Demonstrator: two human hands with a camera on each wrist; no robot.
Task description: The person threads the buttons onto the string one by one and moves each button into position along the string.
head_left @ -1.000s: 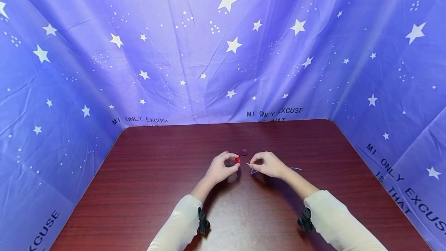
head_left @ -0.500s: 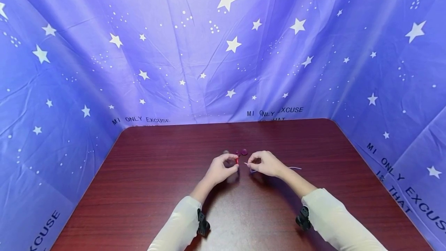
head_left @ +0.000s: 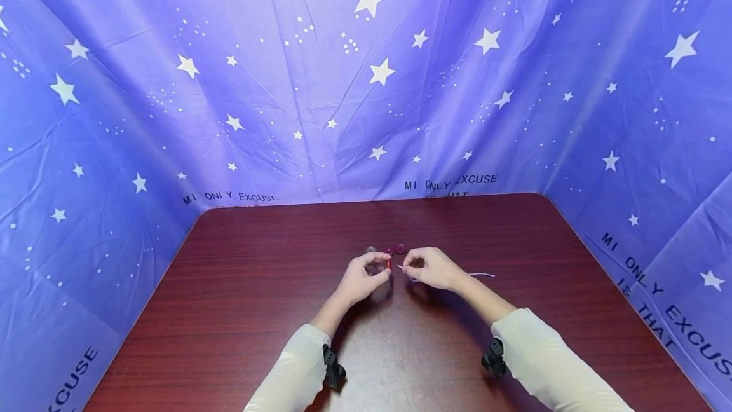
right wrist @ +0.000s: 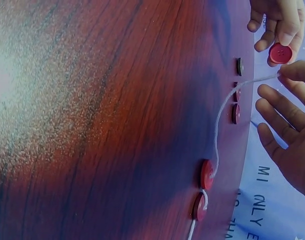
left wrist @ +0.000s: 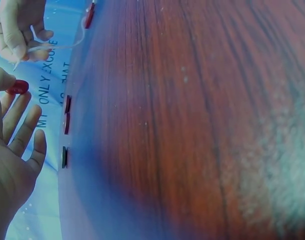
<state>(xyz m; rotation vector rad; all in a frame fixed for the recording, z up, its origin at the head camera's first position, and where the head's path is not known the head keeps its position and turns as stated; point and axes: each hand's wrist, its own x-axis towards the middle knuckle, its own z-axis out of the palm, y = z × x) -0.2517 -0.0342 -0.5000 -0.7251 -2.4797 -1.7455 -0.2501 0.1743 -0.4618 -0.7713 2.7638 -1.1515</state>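
Observation:
My left hand pinches a red four-hole button between thumb and fingertip. In the head view that button appears edge-on. Close on its right, my right hand pinches a white string near its end, the tip pointing toward the button with a small gap between. Farther along, the string passes through two red buttons that sit close together by the table in the right wrist view. Most of the string is hidden behind my right hand in the head view.
On the dark red wooden table, beyond my hands, lie a purple-red button, another reddish one and a dark button. A blue star-printed curtain encloses the back and sides.
My right hand has moved slightly left, bringing the string tip nearer the button. In my left hand the red button has turned from partly face-on to edge-on.

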